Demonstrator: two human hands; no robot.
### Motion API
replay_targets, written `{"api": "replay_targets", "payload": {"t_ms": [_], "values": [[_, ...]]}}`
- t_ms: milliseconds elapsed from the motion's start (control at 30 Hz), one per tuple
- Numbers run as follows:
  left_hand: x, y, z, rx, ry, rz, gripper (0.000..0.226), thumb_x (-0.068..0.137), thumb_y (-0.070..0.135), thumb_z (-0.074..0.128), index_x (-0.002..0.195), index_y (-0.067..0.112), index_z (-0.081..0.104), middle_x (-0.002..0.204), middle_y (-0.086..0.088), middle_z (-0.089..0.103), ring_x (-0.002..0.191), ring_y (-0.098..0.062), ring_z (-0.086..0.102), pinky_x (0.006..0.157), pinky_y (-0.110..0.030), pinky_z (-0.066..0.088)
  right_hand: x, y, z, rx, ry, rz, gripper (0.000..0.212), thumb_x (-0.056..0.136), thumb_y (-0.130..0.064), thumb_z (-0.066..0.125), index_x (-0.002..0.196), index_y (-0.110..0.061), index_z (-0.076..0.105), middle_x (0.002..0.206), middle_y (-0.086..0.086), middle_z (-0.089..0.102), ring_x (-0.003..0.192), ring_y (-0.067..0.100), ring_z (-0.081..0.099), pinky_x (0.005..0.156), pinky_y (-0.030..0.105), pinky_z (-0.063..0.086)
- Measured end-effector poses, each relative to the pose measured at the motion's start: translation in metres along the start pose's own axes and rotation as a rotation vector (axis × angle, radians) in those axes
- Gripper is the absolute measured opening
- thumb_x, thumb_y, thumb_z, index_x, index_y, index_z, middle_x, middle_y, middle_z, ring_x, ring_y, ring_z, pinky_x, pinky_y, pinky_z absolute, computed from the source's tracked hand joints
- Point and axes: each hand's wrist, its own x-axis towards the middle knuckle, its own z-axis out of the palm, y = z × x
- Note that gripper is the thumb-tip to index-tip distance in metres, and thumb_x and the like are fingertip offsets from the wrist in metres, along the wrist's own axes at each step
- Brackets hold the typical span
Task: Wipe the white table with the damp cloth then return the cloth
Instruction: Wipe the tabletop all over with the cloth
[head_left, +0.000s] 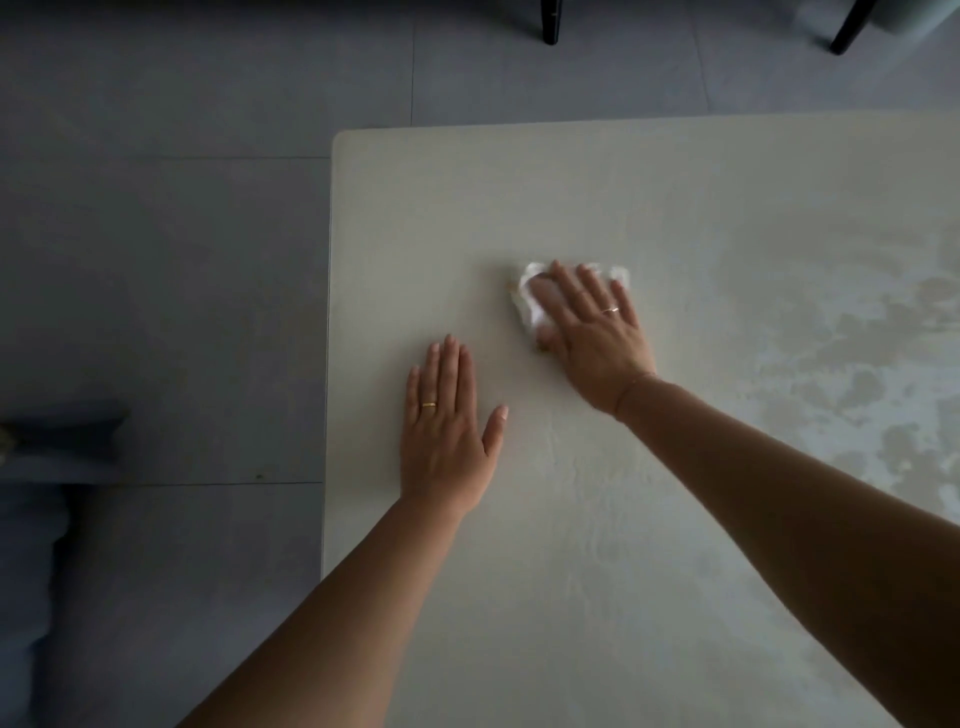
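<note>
While your right hand (592, 332) presses the small, crumpled white damp cloth (527, 296) flat, note where it sits: on the smooth white rectangular table (519, 171), toward ten o'clock of the top's visible stretch, near the far left corner. Your fingers are spread slightly and laid over the cloth, pinning it rather than pinching it; only its bunched edges peek out past your fingertips and thumb. Your left hand (449, 426) lies palm down at seven o'clock from the cloth, well apart from it, fingers together and thumb out, holding nothing, probably bracing you.

Expect the cloth to handle as light, limp and a bit clingy. It will likely bunch under a push, so keep the palm broad on it. Wet patches mottle the table at three o'clock, while the strip toward nine o'clock looks drier and may need passes. When you return it, gather the folds from its centre rather than lifting one corner. Grey tiled floor (182, 260) surrounds the table.
</note>
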Motion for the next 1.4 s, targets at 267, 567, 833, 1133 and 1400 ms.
{"api": "replay_targets", "payload": {"t_ms": [267, 567, 833, 1133, 1400], "values": [[-0.014, -0.003, 0.001, -0.01, 0.035, -0.019, 0.062, 0.095, 0.036, 0.023, 0.144, -0.001, 0.029, 0.153, -0.018, 0.025, 0.143, -0.031, 0.021, 0.118, -0.044, 0.015, -0.051, -0.061, 0.019, 0.079, -0.017, 0.054, 0.053, 0.097, -0.048, 0.019, 0.148, -0.035, 0.018, 0.159, -0.003, 0.009, 0.146, 0.025, 0.002, 0.117, 0.047, -0.004], [-0.035, -0.005, 0.001, -0.027, 0.067, -0.061, 0.064, 0.093, 0.035, 0.027, 0.146, 0.0, 0.026, 0.155, -0.017, 0.022, 0.144, -0.031, 0.018, 0.118, -0.042, 0.009, -0.061, -0.03, 0.01, 0.157, -0.011, 0.35, 0.051, 0.099, -0.045, 0.021, 0.149, -0.037, 0.012, 0.16, -0.004, 0.002, 0.146, 0.022, -0.006, 0.117, 0.046, -0.008], [-0.043, -0.002, 0.006, -0.015, 0.014, -0.071, 0.065, 0.092, 0.035, 0.026, 0.146, 0.0, 0.026, 0.155, -0.017, 0.022, 0.144, -0.032, 0.018, 0.117, -0.045, 0.014, -0.095, -0.008, 0.011, 0.118, -0.088, 0.149, 0.05, 0.099, -0.043, 0.027, 0.147, -0.04, 0.015, 0.16, -0.006, 0.004, 0.146, 0.019, -0.002, 0.115, 0.042, -0.005], [-0.051, -0.005, -0.003, -0.033, -0.023, -0.04, 0.064, 0.093, 0.031, 0.029, 0.147, -0.002, 0.021, 0.156, -0.019, 0.015, 0.145, -0.032, 0.012, 0.117, -0.045, 0.002, -0.148, -0.067, 0.019, 0.071, -0.094, -0.097, 0.052, 0.097, -0.042, 0.03, 0.147, -0.034, 0.022, 0.158, -0.003, 0.015, 0.146, 0.024, 0.008, 0.116, 0.047, 0.003], [-0.096, 0.015, 0.002, -0.039, -0.074, -0.076, 0.063, 0.09, 0.031, 0.026, 0.144, -0.002, 0.029, 0.153, -0.02, 0.024, 0.142, -0.036, 0.022, 0.115, -0.052, 0.02, -0.159, -0.076, 0.026, 0.161, -0.086, 0.195, 0.053, 0.099, -0.042, 0.029, 0.149, -0.035, 0.014, 0.159, -0.003, 0.005, 0.146, 0.023, -0.003, 0.115, 0.05, -0.004]]}}
